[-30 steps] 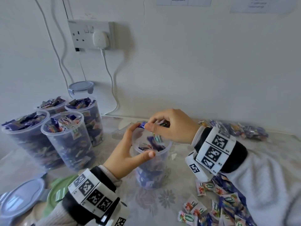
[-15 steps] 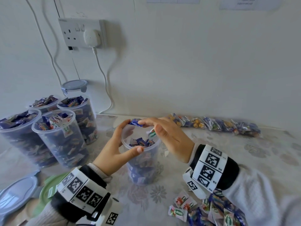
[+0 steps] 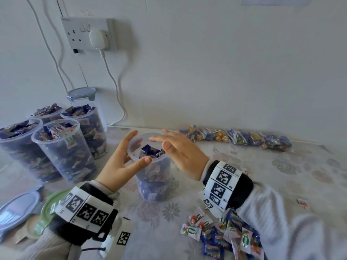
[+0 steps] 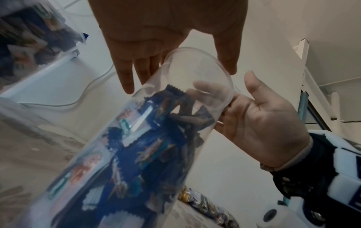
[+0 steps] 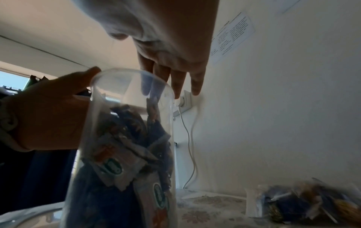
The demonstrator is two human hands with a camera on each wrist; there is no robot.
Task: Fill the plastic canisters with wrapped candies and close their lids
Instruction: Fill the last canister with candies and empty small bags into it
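A clear plastic canister [image 3: 154, 182], about two-thirds full of blue and white wrapped candies [image 3: 150, 150], stands lidless at the table's middle. My left hand [image 3: 139, 147] holds it at the rim, thumb on the near side and fingers along the far left side. My right hand [image 3: 163, 141] hovers flat and empty over the mouth, fingers straight. In the left wrist view the canister [image 4: 136, 146] fills the centre. In the right wrist view my straight fingers [image 5: 175, 80] reach past the canister's [image 5: 125, 154] rim.
Several filled, lidless canisters [image 3: 65, 152] crowd the left, with one lidded canister [image 3: 81, 93] behind them. Loose lids, blue-grey [image 3: 16, 209] and green [image 3: 48, 207], lie front left. A candy pile [image 3: 225, 235] lies front right. Candy bags [image 3: 234, 137] line the wall, below a socket [image 3: 97, 37].
My right hand was pinching a blue candy over the canister; the candy has left my fingers and the hand has flattened out. The left hand stays on the canister.
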